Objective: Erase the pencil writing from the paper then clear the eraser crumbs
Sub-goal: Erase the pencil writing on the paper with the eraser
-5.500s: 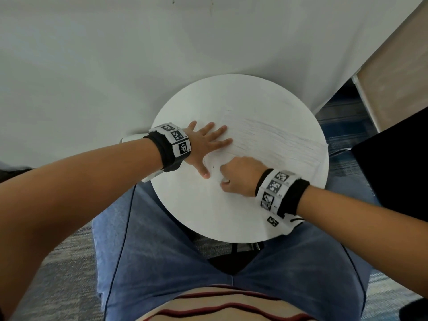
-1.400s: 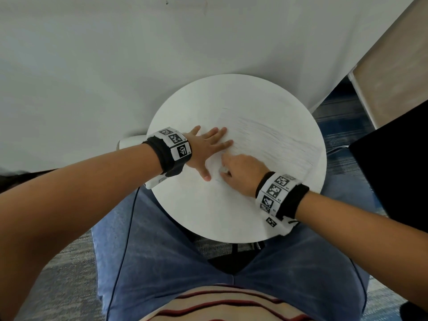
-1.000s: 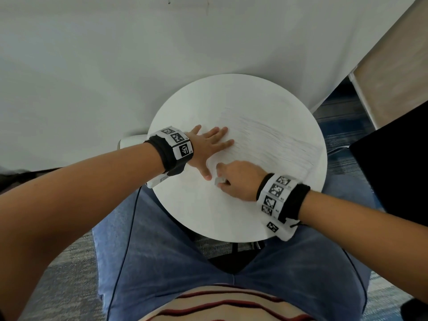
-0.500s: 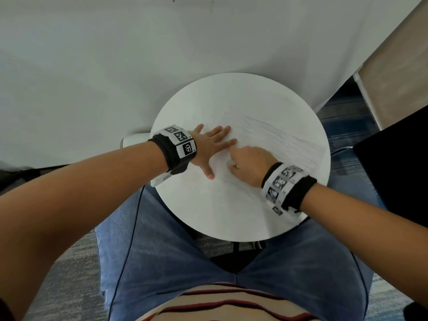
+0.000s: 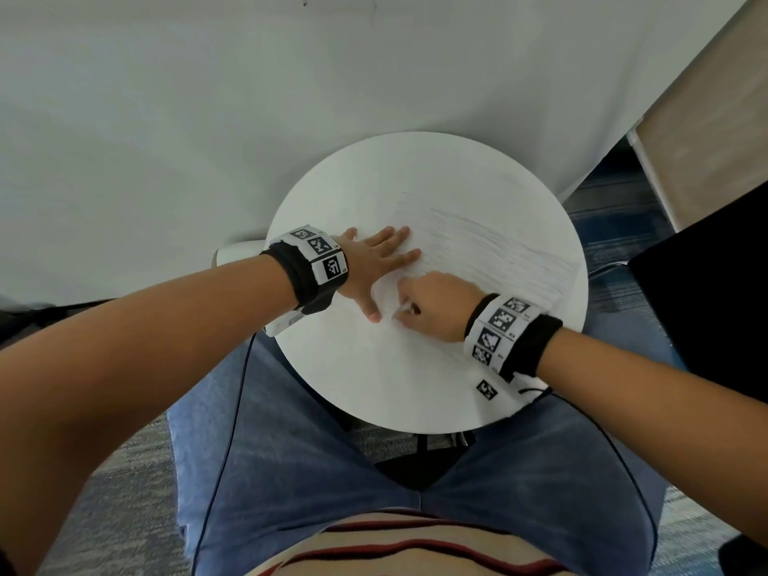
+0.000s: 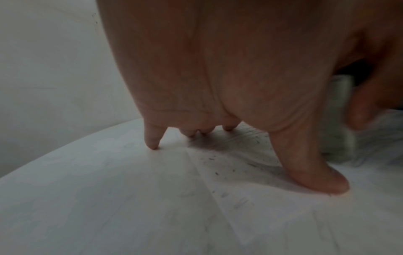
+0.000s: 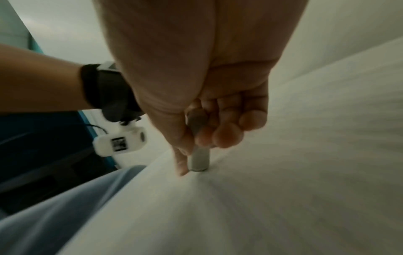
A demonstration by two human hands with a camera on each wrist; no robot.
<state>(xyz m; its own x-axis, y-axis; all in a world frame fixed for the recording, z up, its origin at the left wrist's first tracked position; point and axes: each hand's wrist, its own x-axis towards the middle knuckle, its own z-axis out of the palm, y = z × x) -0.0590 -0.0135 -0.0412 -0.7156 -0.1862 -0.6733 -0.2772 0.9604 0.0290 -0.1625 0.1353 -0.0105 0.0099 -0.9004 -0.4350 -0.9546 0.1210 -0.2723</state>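
A white sheet of paper (image 5: 478, 247) with faint pencil lines lies on the round white table (image 5: 374, 380). My left hand (image 5: 374, 268) lies flat with spread fingers (image 6: 152, 139), pressing the paper's left part. My right hand (image 5: 432, 309) pinches a small white eraser (image 7: 199, 160) between thumb and fingers, its end standing on the paper just right of the left thumb (image 6: 311, 172). The eraser (image 6: 340, 124) shows blurred in the left wrist view. Dark eraser crumbs (image 6: 218, 165) are scattered on the paper under the left palm.
The table stands against a white wall (image 5: 208, 97), over my lap in blue jeans (image 5: 311, 471). A black object (image 5: 706, 293) is at the right, a beige panel (image 5: 706, 110) beyond it. Carpet (image 5: 124, 513) lies below. A thin cable (image 5: 224, 451) runs down my left thigh.
My right hand has been rubbing the eraser back and forth on the paper's near-left area; since half a second ago it came back toward me. The left hand has stayed put.
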